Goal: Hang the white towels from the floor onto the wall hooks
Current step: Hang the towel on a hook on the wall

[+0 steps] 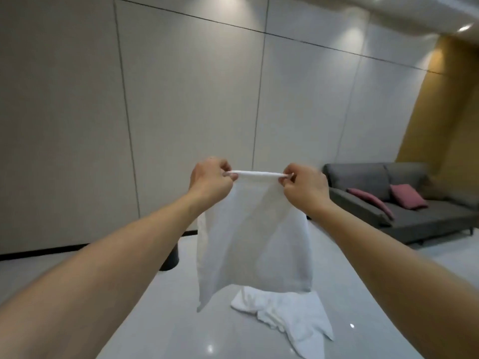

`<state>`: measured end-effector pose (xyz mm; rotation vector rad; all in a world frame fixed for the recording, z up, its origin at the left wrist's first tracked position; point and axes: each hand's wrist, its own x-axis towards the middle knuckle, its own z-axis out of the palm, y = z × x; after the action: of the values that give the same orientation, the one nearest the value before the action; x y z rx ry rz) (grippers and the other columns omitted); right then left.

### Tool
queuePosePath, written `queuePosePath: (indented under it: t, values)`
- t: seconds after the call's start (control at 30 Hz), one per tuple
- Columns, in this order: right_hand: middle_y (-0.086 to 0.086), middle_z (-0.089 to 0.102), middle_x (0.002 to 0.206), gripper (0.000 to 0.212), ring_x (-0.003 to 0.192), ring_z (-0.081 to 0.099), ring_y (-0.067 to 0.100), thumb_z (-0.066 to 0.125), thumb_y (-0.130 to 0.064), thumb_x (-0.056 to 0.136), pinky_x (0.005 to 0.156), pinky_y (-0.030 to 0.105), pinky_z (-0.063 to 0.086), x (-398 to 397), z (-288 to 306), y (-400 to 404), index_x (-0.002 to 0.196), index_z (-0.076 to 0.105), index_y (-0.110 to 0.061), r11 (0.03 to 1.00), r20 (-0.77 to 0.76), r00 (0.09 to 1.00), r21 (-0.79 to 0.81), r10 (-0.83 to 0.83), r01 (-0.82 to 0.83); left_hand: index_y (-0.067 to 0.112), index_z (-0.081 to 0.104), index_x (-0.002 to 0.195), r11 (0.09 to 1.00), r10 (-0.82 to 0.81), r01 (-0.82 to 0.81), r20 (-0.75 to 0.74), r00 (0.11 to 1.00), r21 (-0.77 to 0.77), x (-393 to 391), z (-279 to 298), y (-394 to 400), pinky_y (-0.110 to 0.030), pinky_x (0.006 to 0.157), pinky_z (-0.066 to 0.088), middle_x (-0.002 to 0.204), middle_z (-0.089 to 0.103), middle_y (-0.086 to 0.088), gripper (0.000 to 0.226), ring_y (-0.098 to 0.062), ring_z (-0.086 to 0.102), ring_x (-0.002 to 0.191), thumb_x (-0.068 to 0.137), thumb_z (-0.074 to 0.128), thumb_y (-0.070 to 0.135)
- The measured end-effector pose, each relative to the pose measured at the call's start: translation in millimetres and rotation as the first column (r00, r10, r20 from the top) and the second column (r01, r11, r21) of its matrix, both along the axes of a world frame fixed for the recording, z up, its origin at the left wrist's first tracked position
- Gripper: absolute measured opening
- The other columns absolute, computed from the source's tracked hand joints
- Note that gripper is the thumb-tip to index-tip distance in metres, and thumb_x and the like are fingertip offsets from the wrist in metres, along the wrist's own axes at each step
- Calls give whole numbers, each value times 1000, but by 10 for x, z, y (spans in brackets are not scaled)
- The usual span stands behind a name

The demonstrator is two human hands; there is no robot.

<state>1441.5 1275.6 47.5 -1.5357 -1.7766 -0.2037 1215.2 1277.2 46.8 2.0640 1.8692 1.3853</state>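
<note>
Because a towel hangs best from a taut, bunched edge, the person holds one towel [255, 237] up by its top hem, stretched level between two raised hands. The left hand [211, 178] pinches one end of the rolled hem, fingers curled tight round it; the right hand [304, 186] does the same at the other end, so each grip is closed on cloth and nothing else. The short span of hem between them looks gathered into a narrow cord, which I would guess is meant to slip over a hook. The rest of the towel falls straight down in front of the wall [181, 99], its lower edge clear of the floor [160, 332].

Directly beneath it, a heap [285, 312] of white cloth lies crumpled on the glossy floor. How many towels make it up I cannot tell from here; it may be one, it may be more. So the count is one towel in hand and at least one waiting below.

No hooks show anywhere on the panels ahead, so they must be out of sight, and the hanging itself is not yet done.

Beyond: one grey sofa [414, 203] against the far wall with two pink cushions [408, 196], and one dark bin [172, 257] partly behind the left forearm.
</note>
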Motion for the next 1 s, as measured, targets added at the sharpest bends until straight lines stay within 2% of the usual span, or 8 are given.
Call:
queuePosePath:
  t: [0.1, 0.23, 0.47, 0.53, 0.63, 0.7, 0.83, 1.0]
  values:
    - [3, 55, 107, 11, 103, 52, 23, 61, -30, 89, 78, 27, 36, -975, -7, 514, 94, 67, -23, 986, -22, 986, -2, 165, -165, 25, 63, 83, 992, 126, -126, 25, 992, -3, -953, -67, 66, -24, 68, 36, 81, 63, 2, 10, -20, 54, 80, 83, 71, 32]
    - [2, 58, 85, 9, 87, 58, 28, 60, -25, 88, 67, 31, 42, -2328, -118, 1100, 82, 55, -22, 911, -64, 915, -83, 399, -404, 26, 61, 78, 946, 324, -323, 24, 946, -18, -2156, -93, 158, -25, 67, 34, 76, 61, 4, 13, -19, 51, 80, 83, 71, 32]
    - [1, 62, 74, 10, 77, 59, 26, 66, -14, 82, 62, 29, 42, -4544, -79, 1833, 76, 59, -18, 627, -153, 625, -41, 766, -778, 25, 66, 81, 804, 594, -594, -2, 804, -24, -4011, 94, 291, -21, 62, 36, 84, 64, 2, 8, -18, 55, 84, 85, 71, 28]
    - [-2, 66, 73, 7, 79, 62, 24, 68, -13, 81, 65, 27, 44, -5144, 11, 1967, 78, 68, -20, 530, -131, 529, -31, 838, -847, 29, 71, 85, 735, 678, -678, -10, 735, -31, -4485, 156, 274, -23, 70, 39, 89, 66, 4, 3, -17, 57, 89, 87, 69, 30]
    - [-2, 74, 82, 11, 84, 65, 24, 69, -13, 80, 77, 28, 49, -6023, 138, 2066, 84, 76, -20, 392, -52, 393, -37, 918, -919, 31, 74, 86, 623, 781, -780, -17, 625, -56, -5135, 197, 125, -27, 73, 43, 88, 67, 8, 7, -18, 58, 92, 89, 67, 32]
    - [-3, 74, 80, 10, 83, 66, 22, 70, -13, 80, 74, 26, 48, -6576, 188, 2028, 82, 76, -20, 296, -59, 298, -46, 953, -954, 32, 72, 82, 548, 835, -833, -8, 550, -70, -5524, 209, -27, -29, 72, 46, 84, 66, 9, 8, -18, 60, 90, 89, 67, 32]
    - [-14, 67, 72, 13, 76, 64, 10, 68, -15, 80, 66, 19, 45, -7621, 211, 1815, 72, 71, -24, 106, -259, 114, -45, 959, -993, 29, 72, 82, 416, 909, -906, 3, 417, -73, -6274, 273, -331, -31, 75, 49, 85, 65, 7, 8, -18, 60, 90, 88, 68, 32]
    - [-5, 69, 76, 12, 74, 65, 12, 64, -18, 83, 57, 19, 48, -8924, 264, 1553, 73, 71, -21, -48, -412, -49, 13, 910, -999, 27, 74, 81, 332, 943, -943, -17, 332, -11, -7341, 448, -683, -29, 76, 50, 84, 67, 6, 10, -17, 61, 88, 83, 67, 34]
